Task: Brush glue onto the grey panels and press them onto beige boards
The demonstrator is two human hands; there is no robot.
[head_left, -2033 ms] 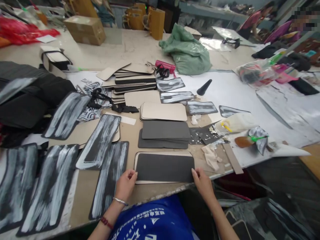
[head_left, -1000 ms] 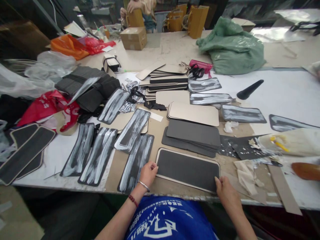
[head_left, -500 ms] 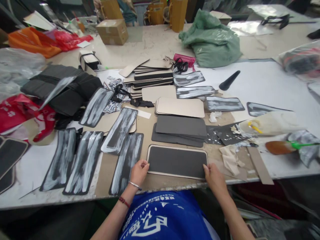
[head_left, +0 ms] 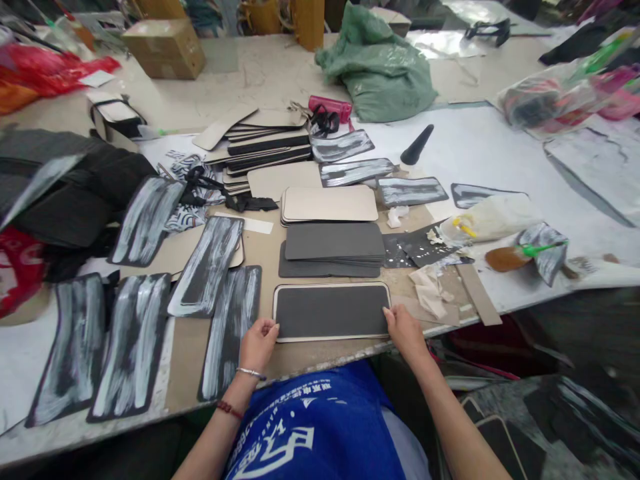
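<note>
A dark grey rectangular panel with a beige border lies flat at the table's front edge. My left hand pinches its left end, and my right hand grips its right end between thumb and fingers. Just behind it is a stack of dark grey sheets, and beyond that a stack of beige boards. To the left, a dark piece streaked with white glue-like paste lies near my left hand, with another smeared piece overlapping it.
A bottle of brown liquid and crumpled beige scraps lie to the right. Farther back are a green bag, a cardboard box and piled boards. A black bundle sits at left.
The view has swung to the right, so the table's contents appear farther left. Both hands still hold the panel's two ends, and the panel looks unmoved on the table.
</note>
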